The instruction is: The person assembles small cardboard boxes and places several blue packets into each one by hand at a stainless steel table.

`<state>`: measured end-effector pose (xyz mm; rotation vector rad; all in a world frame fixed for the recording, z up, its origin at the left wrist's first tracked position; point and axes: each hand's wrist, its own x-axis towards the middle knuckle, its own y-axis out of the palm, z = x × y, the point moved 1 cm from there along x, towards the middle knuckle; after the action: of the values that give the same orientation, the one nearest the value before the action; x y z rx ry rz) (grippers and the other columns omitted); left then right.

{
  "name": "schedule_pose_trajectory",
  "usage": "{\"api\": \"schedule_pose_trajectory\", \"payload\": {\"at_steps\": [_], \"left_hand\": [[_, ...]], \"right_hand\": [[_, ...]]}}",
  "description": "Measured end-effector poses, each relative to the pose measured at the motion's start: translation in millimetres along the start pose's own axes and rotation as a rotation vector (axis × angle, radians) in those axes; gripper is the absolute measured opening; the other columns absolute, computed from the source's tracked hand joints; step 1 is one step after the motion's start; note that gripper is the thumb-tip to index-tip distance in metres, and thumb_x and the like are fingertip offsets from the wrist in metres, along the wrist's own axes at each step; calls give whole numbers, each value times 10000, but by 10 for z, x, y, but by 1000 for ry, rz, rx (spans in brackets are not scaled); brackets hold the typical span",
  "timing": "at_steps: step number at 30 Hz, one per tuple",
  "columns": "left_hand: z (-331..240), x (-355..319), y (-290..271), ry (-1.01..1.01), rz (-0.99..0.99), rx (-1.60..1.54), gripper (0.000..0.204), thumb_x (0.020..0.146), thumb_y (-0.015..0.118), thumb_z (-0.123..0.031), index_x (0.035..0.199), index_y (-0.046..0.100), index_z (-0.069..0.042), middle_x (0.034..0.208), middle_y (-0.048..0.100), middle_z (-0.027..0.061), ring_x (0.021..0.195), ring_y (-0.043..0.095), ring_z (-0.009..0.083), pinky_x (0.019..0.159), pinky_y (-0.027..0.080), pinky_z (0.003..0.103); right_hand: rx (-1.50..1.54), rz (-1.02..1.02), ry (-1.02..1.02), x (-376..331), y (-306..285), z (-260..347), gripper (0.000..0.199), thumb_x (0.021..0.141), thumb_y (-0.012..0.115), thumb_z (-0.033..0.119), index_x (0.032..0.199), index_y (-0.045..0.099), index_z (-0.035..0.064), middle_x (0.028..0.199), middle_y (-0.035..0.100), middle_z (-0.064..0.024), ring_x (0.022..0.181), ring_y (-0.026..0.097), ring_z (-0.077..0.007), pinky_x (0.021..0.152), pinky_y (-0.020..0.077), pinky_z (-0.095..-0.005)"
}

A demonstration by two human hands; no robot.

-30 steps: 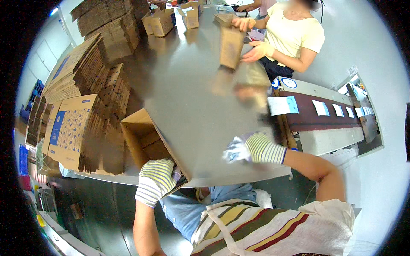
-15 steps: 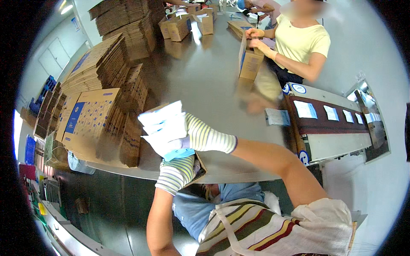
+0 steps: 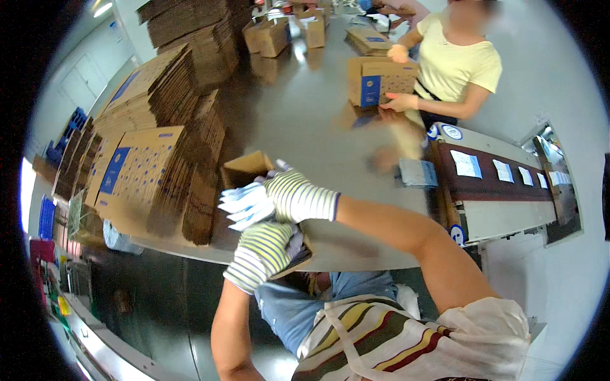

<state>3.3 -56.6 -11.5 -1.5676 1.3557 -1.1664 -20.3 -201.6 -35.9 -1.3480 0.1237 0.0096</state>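
Grey metal tabletop (image 3: 305, 124) is running from my waist to the far end of the room, its surface catching pale light. On the left, flattened brown cartons (image 3: 143, 171) are standing in a thick, leaning row, with a taller dark pile (image 3: 190, 28) rising beyond. Close to me, left of centre, an open cardboard box (image 3: 248, 167) is sitting near the table's near edge, its far wall showing above my work. My right hand (image 3: 300, 195), in a striped glove, is reaching across and holding a fanned bunch of white and light-blue packets (image 3: 244, 206), fingers drawn in narrow around them. These packets are lying over the box's opening; how deep they are sitting I cannot tell. My left hand (image 3: 259, 254), gloved alike, is bending over the near end of the box, just below the packets; whether it is gripping cardboard I cannot tell, the fingers being partly hidden. To the right, a dark red conveyor belt (image 3: 492, 192) is carrying spaced pouches (image 3: 467, 163); another pouch (image 3: 417, 173) is lying near its table end. At far right, a co-worker (image 3: 454, 63) in pale yellow is handling a printed carton (image 3: 381, 82). Farther off, open boxes (image 3: 270, 38) are standing along the table.
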Motion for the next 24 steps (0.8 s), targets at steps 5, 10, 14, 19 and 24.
{"api": "schedule_pose_trajectory", "payload": {"at_steps": [5,10,14,19,24], "left_hand": [[268,172,-533,-241,-611,-127,163,864,562,-182,874,625,-32,783,631,183,714,622,334,666,502,425],[520,403,-190,-394,-126,197,243,831,540,-160,1034,615,-49,920,651,206,882,617,370,778,491,445],[784,504,178,-420,312,458,299,829,502,-282,1002,658,-96,927,671,169,872,646,346,768,505,445],[602,547,92,-414,564,386,319,847,498,-300,954,698,-76,974,664,188,932,642,349,816,511,414],[490,435,65,-342,544,319,290,837,510,-270,858,688,-42,878,665,210,840,655,343,752,516,436]], "right_hand": [[-18,105,21,-103,-249,140,898,645,719,545,1327,441,31,1352,454,-190,1266,412,-336,1110,211,-482],[159,-259,35,-443,-312,135,1006,513,787,591,1252,466,-11,1261,499,-242,1230,424,-373,1076,298,-447],[166,-450,-376,-930,-194,476,699,688,680,552,1127,553,23,1107,546,-206,1062,508,-383,949,397,-498],[-14,-458,-503,-932,526,550,354,814,547,340,1013,607,54,984,624,-146,935,595,-286,920,441,-431],[25,-595,-510,-1064,372,439,194,832,481,212,921,612,100,918,614,-81,972,570,-228,985,390,-433]]}}
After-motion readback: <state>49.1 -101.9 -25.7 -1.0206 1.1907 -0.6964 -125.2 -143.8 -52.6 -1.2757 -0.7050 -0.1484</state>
